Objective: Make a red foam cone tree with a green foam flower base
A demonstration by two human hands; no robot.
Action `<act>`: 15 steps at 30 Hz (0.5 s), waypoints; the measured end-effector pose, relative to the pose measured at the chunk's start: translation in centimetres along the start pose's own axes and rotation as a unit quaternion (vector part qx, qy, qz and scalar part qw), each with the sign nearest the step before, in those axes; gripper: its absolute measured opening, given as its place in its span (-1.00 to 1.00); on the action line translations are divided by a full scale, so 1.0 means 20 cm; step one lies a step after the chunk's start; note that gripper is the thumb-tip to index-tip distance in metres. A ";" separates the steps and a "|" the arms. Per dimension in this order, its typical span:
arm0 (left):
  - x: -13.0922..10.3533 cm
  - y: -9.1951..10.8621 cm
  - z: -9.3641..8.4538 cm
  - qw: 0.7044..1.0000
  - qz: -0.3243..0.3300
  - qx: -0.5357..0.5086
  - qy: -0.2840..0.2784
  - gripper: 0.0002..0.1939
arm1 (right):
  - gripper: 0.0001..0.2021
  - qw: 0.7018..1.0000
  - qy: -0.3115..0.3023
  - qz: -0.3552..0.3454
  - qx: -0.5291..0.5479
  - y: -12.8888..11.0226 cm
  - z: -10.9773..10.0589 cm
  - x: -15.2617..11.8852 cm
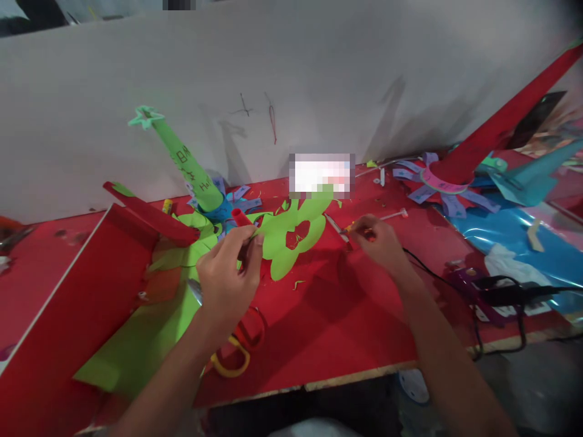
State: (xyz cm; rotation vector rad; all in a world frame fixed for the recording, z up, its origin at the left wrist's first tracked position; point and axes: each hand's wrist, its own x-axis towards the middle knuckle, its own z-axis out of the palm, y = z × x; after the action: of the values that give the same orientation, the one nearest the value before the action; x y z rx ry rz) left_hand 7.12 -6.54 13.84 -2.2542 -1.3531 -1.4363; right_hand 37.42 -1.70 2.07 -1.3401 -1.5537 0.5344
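A green flower-shaped cutout [282, 243] with a hole in its middle is pinched at its left edge by my left hand [231, 270]. To the right, my right hand [376, 240] is closed near a thin craft knife [336, 227] at its fingertips; whether the fingers grip it is hard to tell. Scissors with yellow and red handles [231, 358] lie under my left wrist, their blade partly hidden. Green sheet [141, 340] and more green pieces rest left of my left hand.
Green cone with a star top [191, 167] stands at the back left. A red cone [510, 121] leans at the right. A purple device [478, 291] with black cables, blue plastic [496, 237] and a red board [82, 303] flank the red table [310, 352].
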 end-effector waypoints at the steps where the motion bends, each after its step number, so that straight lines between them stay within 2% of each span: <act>1: 0.00 0.00 -0.01 1.000 -0.006 0.002 0.002 -0.92 | -0.96 0.999 -0.027 -0.024 -0.040 0.01 0.00 0.00; 3: 0.00 0.00 -0.03 1.000 -0.016 0.005 0.003 -0.92 | -0.78 0.993 -0.052 -0.062 -0.086 0.02 0.00 0.01; 5: -0.01 0.00 -0.04 1.000 -0.029 0.002 -0.004 -0.92 | -0.72 0.994 -0.028 -0.068 -0.082 -0.01 0.02 0.00; 8: -0.03 0.00 -0.06 0.998 -0.057 -0.011 -0.019 -0.90 | -0.76 0.999 0.017 -0.028 0.012 -0.09 0.06 -0.02; 11: -0.04 0.00 -0.07 0.996 -0.076 -0.033 -0.025 -0.92 | -0.66 0.988 -0.043 0.011 0.148 -0.17 0.11 -0.05; 15: -0.03 0.02 -0.09 0.992 -0.104 -0.067 -0.026 -0.90 | -0.63 0.977 -0.058 0.027 0.201 -0.26 0.20 -0.07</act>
State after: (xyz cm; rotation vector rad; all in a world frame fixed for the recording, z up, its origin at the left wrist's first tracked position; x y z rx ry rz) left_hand 6.16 -8.07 14.48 -2.3035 -1.5961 -1.5875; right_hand 31.37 -3.41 4.06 -1.0562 -1.4093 0.9227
